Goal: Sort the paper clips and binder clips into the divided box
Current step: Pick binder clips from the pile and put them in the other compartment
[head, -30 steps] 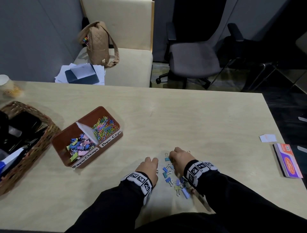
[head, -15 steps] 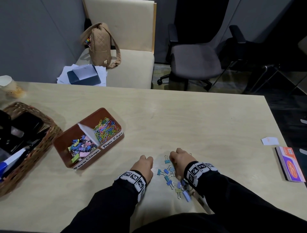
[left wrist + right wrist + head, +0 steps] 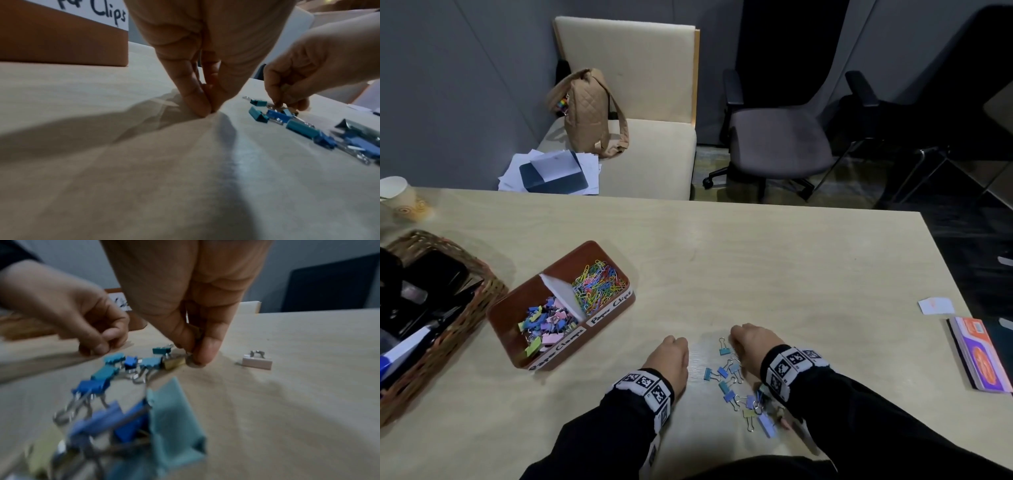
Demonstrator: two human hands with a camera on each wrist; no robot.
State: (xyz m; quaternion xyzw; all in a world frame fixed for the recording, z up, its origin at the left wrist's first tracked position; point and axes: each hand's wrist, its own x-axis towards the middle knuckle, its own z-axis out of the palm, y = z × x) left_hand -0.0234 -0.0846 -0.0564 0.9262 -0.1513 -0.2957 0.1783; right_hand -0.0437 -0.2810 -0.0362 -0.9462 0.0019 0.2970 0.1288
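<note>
Roughly, near to far:
binder clips (image 3: 736,387): loose cluster on the tabletop (image 3: 774,267) by the near edge, between the wrists; teal, blue, pale yellow bodies, folded wire handles.
right hand (image 3: 748,346): over the far end of the cluster, fingers (image 3: 205,352) curled down. Right wrist view shows thumb and forefinger pinching a small metal part next to a yellow clip (image 3: 174,363); too blurred to say what. Head view hides this.
pink clip (image 3: 257,362): alone to the right of that hand, seen only from the right wrist.
left hand (image 3: 667,356): just left of the cluster, not touching it. Left wrist view: fingertips (image 3: 197,104) pinched together against the tabletop; held item, if any, can't tell.
divided box (image 3: 517,308): brown, rounded corners, angled, well left of the hands. Near compartment, binder clips; far one, paper clips (image 3: 597,286). White divider, handwritten labels.
wicker basket (image 3: 482,291): beside the box at the left edge.
open room: bare pale wood between hands and far edge.
</note>
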